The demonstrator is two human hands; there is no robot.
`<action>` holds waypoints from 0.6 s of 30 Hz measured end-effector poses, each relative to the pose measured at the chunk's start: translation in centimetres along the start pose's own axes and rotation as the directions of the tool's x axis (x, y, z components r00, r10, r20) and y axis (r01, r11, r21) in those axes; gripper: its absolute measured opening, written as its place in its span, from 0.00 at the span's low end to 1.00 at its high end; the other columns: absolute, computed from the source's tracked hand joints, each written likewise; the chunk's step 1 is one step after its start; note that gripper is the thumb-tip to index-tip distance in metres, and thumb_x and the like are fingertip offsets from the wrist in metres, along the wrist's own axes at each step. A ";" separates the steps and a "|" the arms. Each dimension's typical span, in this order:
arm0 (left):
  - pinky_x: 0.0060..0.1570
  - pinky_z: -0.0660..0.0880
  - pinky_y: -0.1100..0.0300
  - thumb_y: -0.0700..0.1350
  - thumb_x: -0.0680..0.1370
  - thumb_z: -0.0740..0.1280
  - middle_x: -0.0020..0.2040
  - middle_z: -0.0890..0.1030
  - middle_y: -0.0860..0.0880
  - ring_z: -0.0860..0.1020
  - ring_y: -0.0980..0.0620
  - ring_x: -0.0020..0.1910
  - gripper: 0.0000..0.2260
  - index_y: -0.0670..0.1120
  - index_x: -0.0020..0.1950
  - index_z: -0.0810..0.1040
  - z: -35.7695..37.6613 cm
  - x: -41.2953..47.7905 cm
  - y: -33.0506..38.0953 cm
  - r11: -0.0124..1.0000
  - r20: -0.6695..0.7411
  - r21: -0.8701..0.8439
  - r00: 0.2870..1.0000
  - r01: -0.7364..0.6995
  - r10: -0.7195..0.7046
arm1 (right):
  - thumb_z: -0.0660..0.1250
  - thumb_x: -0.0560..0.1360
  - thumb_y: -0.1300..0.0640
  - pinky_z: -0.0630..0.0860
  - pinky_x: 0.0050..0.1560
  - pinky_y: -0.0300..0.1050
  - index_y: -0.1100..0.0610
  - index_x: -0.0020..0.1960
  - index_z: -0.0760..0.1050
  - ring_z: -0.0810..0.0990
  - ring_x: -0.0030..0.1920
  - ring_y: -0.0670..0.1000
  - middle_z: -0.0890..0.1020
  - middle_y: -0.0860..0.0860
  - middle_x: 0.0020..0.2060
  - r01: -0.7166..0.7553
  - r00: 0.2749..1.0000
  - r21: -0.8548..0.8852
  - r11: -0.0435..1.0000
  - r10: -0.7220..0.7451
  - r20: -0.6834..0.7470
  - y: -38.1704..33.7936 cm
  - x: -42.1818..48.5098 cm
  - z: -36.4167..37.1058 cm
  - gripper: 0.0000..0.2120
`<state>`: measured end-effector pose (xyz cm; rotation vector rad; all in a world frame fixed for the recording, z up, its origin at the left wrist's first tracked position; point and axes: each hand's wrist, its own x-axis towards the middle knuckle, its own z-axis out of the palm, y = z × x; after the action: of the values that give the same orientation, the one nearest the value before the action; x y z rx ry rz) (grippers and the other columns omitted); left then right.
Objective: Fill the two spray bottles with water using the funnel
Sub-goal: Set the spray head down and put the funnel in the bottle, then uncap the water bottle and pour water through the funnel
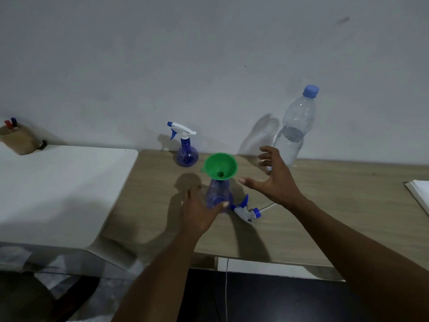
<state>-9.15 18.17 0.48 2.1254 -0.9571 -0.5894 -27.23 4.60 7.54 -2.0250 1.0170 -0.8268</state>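
Head view: a wooden desk (325, 217) against a pale wall, with both forearms reaching in from below.
Left hand (199, 210): fingers and thumb curl round the lower body of the near spray bottle (219, 194), with the thumb lying across its front.
Near spray bottle: blue and see-through, upright near the middle of the desk, with its spray top off.
Funnel (220, 166): green, its spout seated in the near spray bottle's neck and its mouth tipped slightly toward the camera.
Right hand (276, 180): raised above the desk between the funnel and the water bottle (294, 131), fingers spread wide and holding nothing.
Water bottle: clear with a blue cap on, partly full, standing at the back by the wall. The right hand's fingers hide its base.
Far spray bottle (186, 154): upright by the wall behind and left of the funnel, with a white and blue trigger top fitted.
Loose trigger top (246, 210): lies on its side just right of the near spray bottle, its dip tube pointing right under the right wrist.
Left side: a white table (58, 187) butts against the desk, and a brown holder (18, 140) with pens sits at its back corner.
Right edge: a white open book (417, 194), cut off by the frame.
Below the desk edge: a thin white cable (227, 289) hangs down.
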 end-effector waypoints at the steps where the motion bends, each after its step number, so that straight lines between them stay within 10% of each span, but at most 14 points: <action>1: 0.49 0.71 0.55 0.59 0.70 0.80 0.59 0.79 0.43 0.79 0.42 0.57 0.32 0.41 0.64 0.75 0.3 -0.9 -0.2 1.000 -0.053 0.003 0.998 -0.022 0.022 | 0.80 0.61 0.37 0.77 0.54 0.43 0.48 0.71 0.62 0.77 0.58 0.48 0.75 0.50 0.61 0.004 0.999 -0.017 1.000 -0.004 -0.033 0.3 0.1 -1.1 0.46; 7: 0.32 0.62 0.70 0.58 0.76 0.73 0.30 0.71 0.56 0.75 0.57 0.34 0.15 0.54 0.38 0.71 4.2 -4.6 0.5 0.973 0.068 0.183 0.989 -0.138 0.128 | 0.74 0.72 0.46 0.78 0.50 0.54 0.55 0.66 0.68 0.76 0.52 0.49 0.74 0.50 0.56 0.040 0.920 -0.214 0.976 -0.119 -0.373 0.9 3.7 -7.7 0.28; 15: 0.57 0.73 0.58 0.59 0.70 0.78 0.62 0.79 0.51 0.77 0.51 0.60 0.28 0.50 0.65 0.76 9.5 0.3 14.4 0.962 0.143 0.001 0.952 -0.273 0.270 | 0.70 0.74 0.41 0.71 0.60 0.50 0.51 0.70 0.68 0.72 0.65 0.59 0.72 0.58 0.66 -0.023 0.957 -0.382 0.924 -0.090 -0.276 -0.4 13.5 -14.9 0.29; 18: 0.50 0.71 0.64 0.48 0.69 0.82 0.54 0.77 0.56 0.75 0.61 0.51 0.28 0.43 0.64 0.75 9.7 2.9 19.5 0.951 0.184 -0.172 0.941 -0.255 0.286 | 0.68 0.75 0.38 0.74 0.60 0.52 0.50 0.68 0.72 0.76 0.60 0.61 0.76 0.58 0.59 0.037 0.992 -0.465 0.885 -0.090 -0.091 -0.1 15.6 -16.6 0.26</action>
<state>-22.35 2.70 8.89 1.7874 -1.2582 -0.7252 -32.67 -13.68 20.02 -2.4459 1.3154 -0.7907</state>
